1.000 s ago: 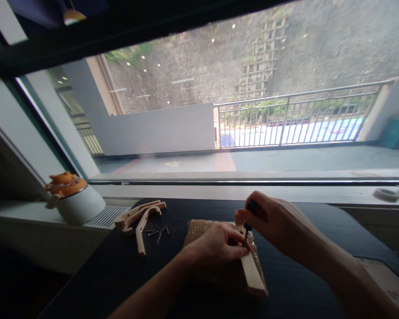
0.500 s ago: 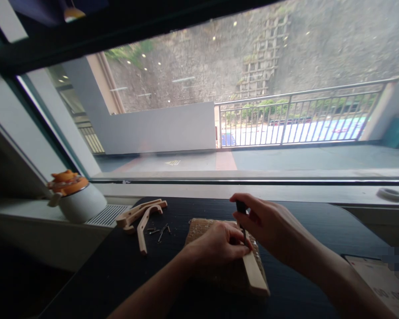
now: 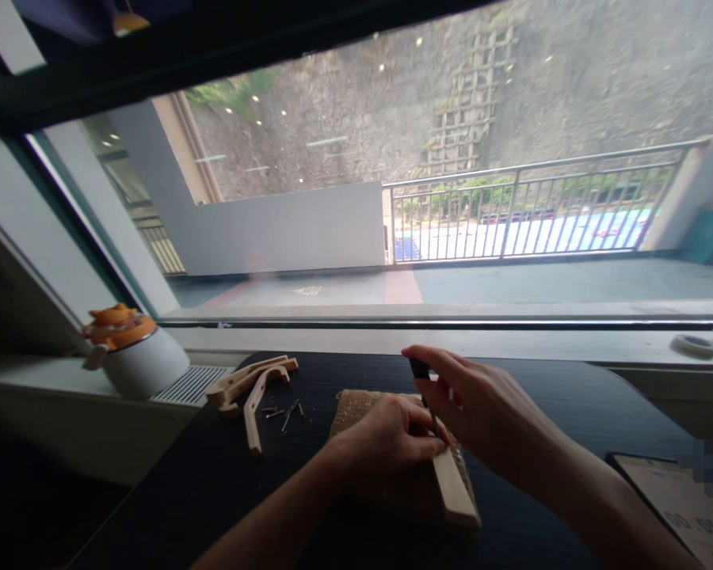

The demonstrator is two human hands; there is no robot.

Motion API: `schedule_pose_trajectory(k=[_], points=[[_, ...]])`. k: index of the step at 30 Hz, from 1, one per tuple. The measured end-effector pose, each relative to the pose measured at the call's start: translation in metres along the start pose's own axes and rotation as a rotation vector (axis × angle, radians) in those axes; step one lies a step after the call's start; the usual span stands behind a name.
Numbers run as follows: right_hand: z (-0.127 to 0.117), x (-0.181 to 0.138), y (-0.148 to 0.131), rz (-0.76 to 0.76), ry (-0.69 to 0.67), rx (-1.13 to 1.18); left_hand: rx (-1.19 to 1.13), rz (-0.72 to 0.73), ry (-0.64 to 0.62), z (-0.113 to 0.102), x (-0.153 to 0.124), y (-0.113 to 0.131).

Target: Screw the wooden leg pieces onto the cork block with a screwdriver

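Note:
My right hand (image 3: 472, 400) is closed round the black handle of a screwdriver (image 3: 419, 369), its thin metal shaft slanting down to a pale wooden piece (image 3: 455, 492). Pressed on that piece, close to the shaft's tip, is my left hand (image 3: 386, 435), thumb and fingers pinching around it. My fingers hide the tip and whatever it touches. The wood lies along the right side of a brown, wrapped-looking block (image 3: 356, 405) on the dark table.
Curved wooden parts (image 3: 254, 412) and several small screws (image 3: 290, 413) lie left of the block. A white pot with an orange lid (image 3: 146, 360) stands on the left sill. Right, a device with a timer display (image 3: 659, 491) rests on the table; a tape roll (image 3: 693, 346) sits by the window.
The screwdriver's handle has tipped a little to the left, and my right hand's fingers have shifted with it. My left hand and the wooden piece stay nearly still.

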State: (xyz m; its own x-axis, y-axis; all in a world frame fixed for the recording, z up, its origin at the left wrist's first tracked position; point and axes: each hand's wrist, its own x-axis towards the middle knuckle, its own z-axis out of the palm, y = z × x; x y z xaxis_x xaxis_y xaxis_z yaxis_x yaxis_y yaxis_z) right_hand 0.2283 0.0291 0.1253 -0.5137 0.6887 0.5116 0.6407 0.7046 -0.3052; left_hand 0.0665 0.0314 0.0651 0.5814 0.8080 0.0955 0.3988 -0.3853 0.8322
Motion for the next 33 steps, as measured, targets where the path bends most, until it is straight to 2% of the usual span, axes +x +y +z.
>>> schedule_pose_trajectory(k=[3,10,17,20,24,30,33], points=[[0.003,0.001,0.002,0.013,-0.017,-0.043,-0.001,0.024,0.016,0.0,0.0,-0.001],[0.004,0.005,0.012,0.15,0.013,-0.102,0.021,0.037,0.012,-0.001,0.0,0.001],[-0.003,0.001,0.007,0.058,0.084,-0.051,0.005,0.015,0.009,-0.001,0.0,0.002],[-0.002,0.001,0.004,0.02,0.064,-0.017,0.012,0.038,0.004,-0.001,0.0,0.002],[0.001,0.003,0.007,0.07,0.027,-0.043,0.03,0.056,0.004,-0.001,0.001,0.0],[-0.001,0.005,0.012,0.188,0.067,-0.073,0.043,0.086,0.009,0.0,0.001,-0.001],[-0.001,0.003,0.011,0.182,0.038,-0.078,0.036,0.073,0.01,0.0,0.001,-0.001]])
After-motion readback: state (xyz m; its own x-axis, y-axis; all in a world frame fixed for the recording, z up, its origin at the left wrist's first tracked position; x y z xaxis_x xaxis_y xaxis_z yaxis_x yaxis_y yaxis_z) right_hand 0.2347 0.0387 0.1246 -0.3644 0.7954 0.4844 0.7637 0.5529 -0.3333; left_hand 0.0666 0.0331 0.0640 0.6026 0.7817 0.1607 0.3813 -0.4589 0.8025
